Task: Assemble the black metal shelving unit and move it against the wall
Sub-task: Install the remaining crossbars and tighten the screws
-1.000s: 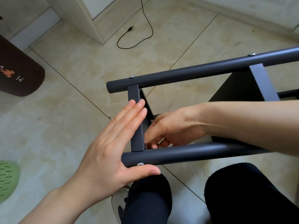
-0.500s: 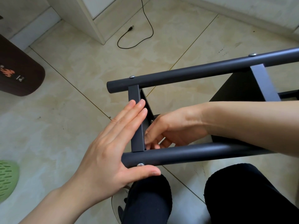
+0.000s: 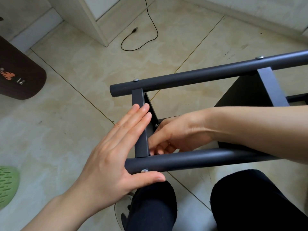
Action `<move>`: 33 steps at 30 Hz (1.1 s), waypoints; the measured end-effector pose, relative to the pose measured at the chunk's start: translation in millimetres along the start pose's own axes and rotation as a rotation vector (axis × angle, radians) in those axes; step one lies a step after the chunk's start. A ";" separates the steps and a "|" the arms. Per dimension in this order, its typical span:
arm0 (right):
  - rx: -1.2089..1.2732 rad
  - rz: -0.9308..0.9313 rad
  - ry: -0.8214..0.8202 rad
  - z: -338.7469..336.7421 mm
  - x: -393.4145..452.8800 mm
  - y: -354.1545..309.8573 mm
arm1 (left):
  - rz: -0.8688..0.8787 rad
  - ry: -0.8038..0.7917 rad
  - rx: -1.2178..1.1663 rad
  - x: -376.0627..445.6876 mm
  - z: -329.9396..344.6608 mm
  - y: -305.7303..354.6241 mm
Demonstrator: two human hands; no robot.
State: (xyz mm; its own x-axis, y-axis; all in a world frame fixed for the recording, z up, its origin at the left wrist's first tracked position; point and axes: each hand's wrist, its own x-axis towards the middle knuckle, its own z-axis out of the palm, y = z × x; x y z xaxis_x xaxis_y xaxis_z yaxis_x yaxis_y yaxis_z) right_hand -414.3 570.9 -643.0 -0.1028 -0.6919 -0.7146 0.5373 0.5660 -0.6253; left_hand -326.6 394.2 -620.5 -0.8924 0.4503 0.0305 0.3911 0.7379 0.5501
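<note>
The black metal shelving unit (image 3: 208,77) lies on its side over the tiled floor (image 3: 75,130), its two round poles running left to right above the person's knees. The left hand (image 3: 113,152) lies flat with straight fingers against the flat crossbar (image 3: 140,124), thumb stretched under the near pole (image 3: 191,160) by a screw head (image 3: 144,171). The right hand (image 3: 176,135) reaches between the poles behind the crossbar, fingers curled; what they pinch cannot be told.

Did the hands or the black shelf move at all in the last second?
Almost nothing moved. The left hand stays flat against the crossbar, thumb under the near tube. The right hand keeps its fingers curled inside the frame; what they hold is hidden.
</note>
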 end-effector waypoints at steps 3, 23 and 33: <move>0.009 -0.009 -0.024 -1.6 1.1 -0.5 | 0.000 0.002 -0.004 0.0 0.1 0.3; 0.044 0.005 -0.065 -9.3 -4.1 0.4 | 0.002 0.008 -0.006 0.0 0.4 0.6; 0.036 0.016 -0.062 -7.4 -2.8 0.8 | 0.003 0.007 -0.005 -0.6 0.7 -0.1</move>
State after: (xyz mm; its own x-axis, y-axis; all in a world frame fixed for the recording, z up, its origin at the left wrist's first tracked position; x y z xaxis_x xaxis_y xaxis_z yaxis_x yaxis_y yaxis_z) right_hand -419.7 576.7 -643.8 -0.0425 -0.7097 -0.7032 0.5683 0.5617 -0.6012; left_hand -326.0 394.2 -621.1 -0.8926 0.4492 0.0379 0.3928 0.7338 0.5543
